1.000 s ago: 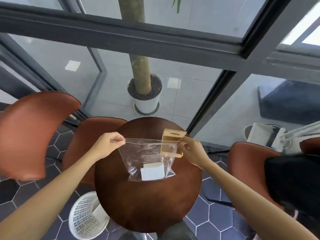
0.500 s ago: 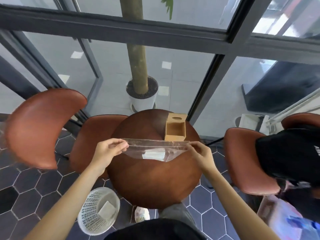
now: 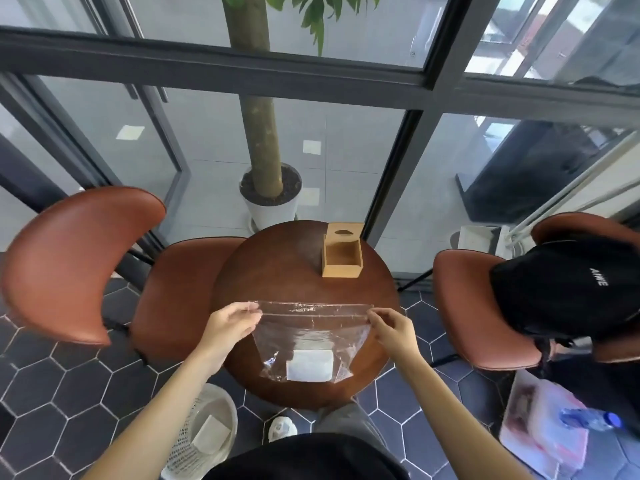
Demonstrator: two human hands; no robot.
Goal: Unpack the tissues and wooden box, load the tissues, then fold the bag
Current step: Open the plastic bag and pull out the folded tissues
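Note:
A clear plastic zip bag (image 3: 311, 336) hangs over the round dark wooden table (image 3: 277, 271), held by its top corners. My left hand (image 3: 230, 325) pinches the left corner and my right hand (image 3: 391, 327) pinches the right corner. A white pack of tissues (image 3: 310, 365) lies at the bottom of the bag. The light wooden box (image 3: 342, 252) stands open at the table's far right edge, with its lid upright behind it.
Brown chairs stand to the left (image 3: 79, 261), behind the table (image 3: 180, 292) and to the right (image 3: 485, 306), the last with a black bag (image 3: 568, 285) on it. A white basket (image 3: 204, 434) sits on the floor at lower left. A potted tree (image 3: 270, 199) stands behind the glass.
The view has tilted and drawn closer. The bag, stretched flat half a second ago, now hangs down toward me with the tissue pack at its bottom. The box stays on the table.

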